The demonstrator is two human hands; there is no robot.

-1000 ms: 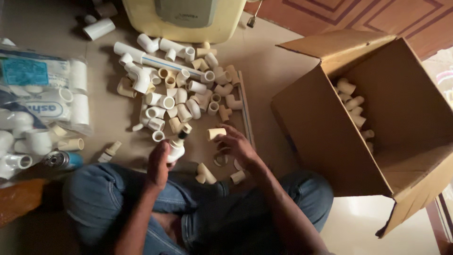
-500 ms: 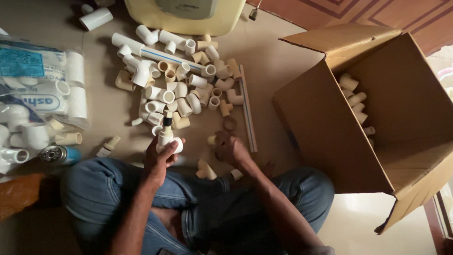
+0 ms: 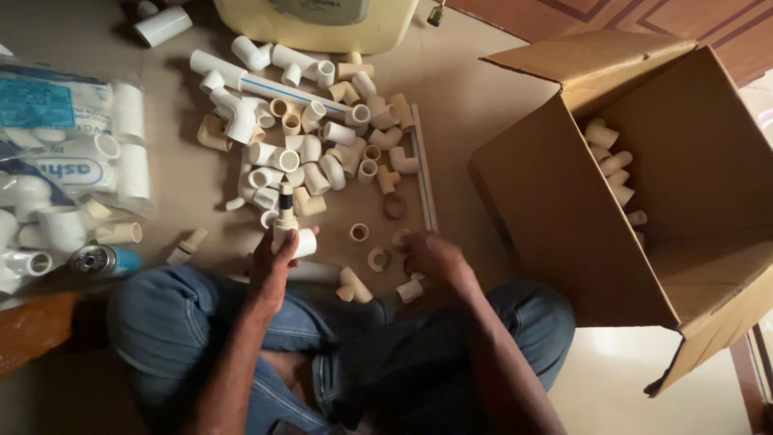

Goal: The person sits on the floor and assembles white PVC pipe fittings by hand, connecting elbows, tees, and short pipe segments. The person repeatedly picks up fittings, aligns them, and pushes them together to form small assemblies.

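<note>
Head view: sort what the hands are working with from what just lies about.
In hand:
- left hand grips a white pipe fitting with a dark-tipped piece on top
- right hand rests low among loose fittings on the floor
- pile of white and cream fittings

Lying about:
- open cardboard box, a few fittings inside
- plastic bags of fittings
- blue-banded tin

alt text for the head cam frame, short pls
Seated on the floor, a person's left hand holds a white pipe fitting while the right hand reaches among loose fittings. An open cardboard box stands at right.
</note>
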